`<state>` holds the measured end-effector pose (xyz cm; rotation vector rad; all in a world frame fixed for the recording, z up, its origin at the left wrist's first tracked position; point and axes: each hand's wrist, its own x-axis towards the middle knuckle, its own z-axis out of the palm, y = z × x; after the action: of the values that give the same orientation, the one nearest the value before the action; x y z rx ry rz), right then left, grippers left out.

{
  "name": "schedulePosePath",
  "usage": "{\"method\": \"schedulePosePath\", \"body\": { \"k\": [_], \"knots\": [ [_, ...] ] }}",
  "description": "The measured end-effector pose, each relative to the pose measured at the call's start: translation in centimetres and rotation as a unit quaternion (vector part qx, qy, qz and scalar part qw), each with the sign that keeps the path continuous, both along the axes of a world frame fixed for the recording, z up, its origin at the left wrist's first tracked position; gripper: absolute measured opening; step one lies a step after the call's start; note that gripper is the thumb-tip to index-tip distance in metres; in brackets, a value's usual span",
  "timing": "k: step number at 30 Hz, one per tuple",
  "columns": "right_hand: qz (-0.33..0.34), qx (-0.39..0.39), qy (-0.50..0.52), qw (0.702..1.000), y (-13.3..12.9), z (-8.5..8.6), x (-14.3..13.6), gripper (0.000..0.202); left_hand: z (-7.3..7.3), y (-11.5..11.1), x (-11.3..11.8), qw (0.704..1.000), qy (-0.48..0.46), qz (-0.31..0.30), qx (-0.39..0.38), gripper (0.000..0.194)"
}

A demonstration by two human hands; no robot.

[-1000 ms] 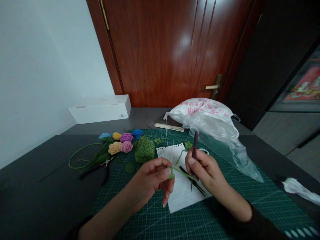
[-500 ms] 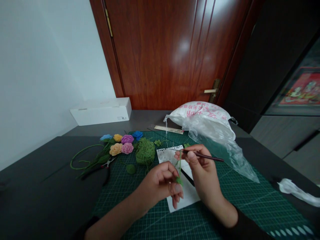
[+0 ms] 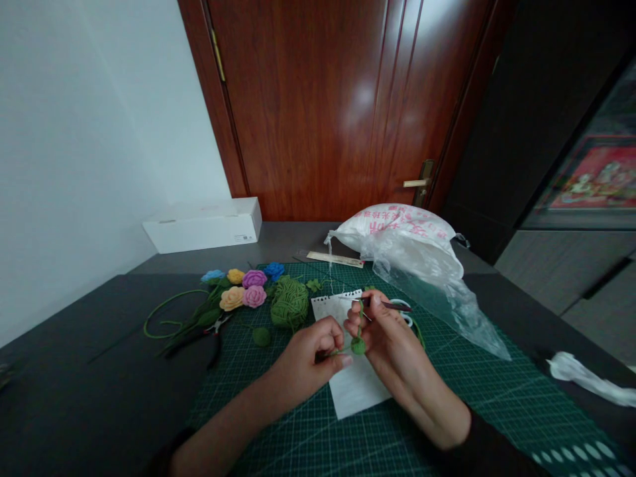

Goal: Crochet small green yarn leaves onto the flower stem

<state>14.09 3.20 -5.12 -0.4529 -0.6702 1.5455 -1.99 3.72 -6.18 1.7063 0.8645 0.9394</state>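
Observation:
My right hand (image 3: 392,331) grips a crochet hook (image 3: 400,306) with a dark handle, its thin metal tip pointing left. From the hook hangs a small round piece of green crochet (image 3: 358,346), just below my right fingers. My left hand (image 3: 315,354) is closed, thumb and forefinger pinching a strand of green yarn (image 3: 342,351) that runs to the piece. Under both hands lies a white notebook sheet (image 3: 355,391). Behind my right hand, the white handles of scissors (image 3: 407,318) show in part.
A green yarn ball (image 3: 289,303), a crocheted leaf (image 3: 261,336), crocheted flowers (image 3: 254,296) and pliers (image 3: 214,331) lie to the left. Farther back are a ruler (image 3: 335,259), a white box (image 3: 203,228) and a plastic bag (image 3: 412,242). A cutting mat (image 3: 477,391) covers the table's middle.
My left hand has let go of the green crochet piece and moved slightly left, now holding the strand. The piece hangs free near my right hand, which has turned palm-up and moved left with the hook.

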Motion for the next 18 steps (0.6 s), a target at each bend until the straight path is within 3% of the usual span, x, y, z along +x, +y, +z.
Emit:
{"method": "schedulePosePath", "body": {
  "k": [3,8,10,13,15,16,18],
  "knots": [
    [-0.008,-0.004,0.017,1.000,0.3,0.0,0.2,0.020,0.6,0.4,-0.6,0.999,-0.017,0.033,0.012,0.014],
    [0.018,-0.006,0.028,0.999,0.3,0.3,0.5,0.019,3.1,0.8,-2.1,0.992,-0.101,0.071,0.008,0.004],
    [0.024,-0.007,0.034,0.999,0.2,0.3,0.3,0.019,4.0,0.7,-2.5,0.981,-0.184,0.059,-0.030,0.012],
    [0.031,-0.014,0.047,0.998,0.1,0.3,0.0,0.021,4.8,0.6,-2.8,0.939,-0.325,0.044,-0.103,0.033],
    [0.030,-0.016,0.058,0.998,0.0,0.3,-0.2,0.022,4.9,0.6,-2.9,0.928,-0.361,0.058,-0.073,0.036],
    [0.027,-0.016,0.062,0.998,0.0,0.3,-0.3,0.023,4.8,0.7,-3.0,0.936,-0.344,0.071,-0.030,0.034],
    [0.020,-0.018,0.065,0.998,-0.1,0.3,-0.4,0.023,4.4,0.9,-3.2,0.965,-0.224,0.104,0.091,0.031]
  ]
}}
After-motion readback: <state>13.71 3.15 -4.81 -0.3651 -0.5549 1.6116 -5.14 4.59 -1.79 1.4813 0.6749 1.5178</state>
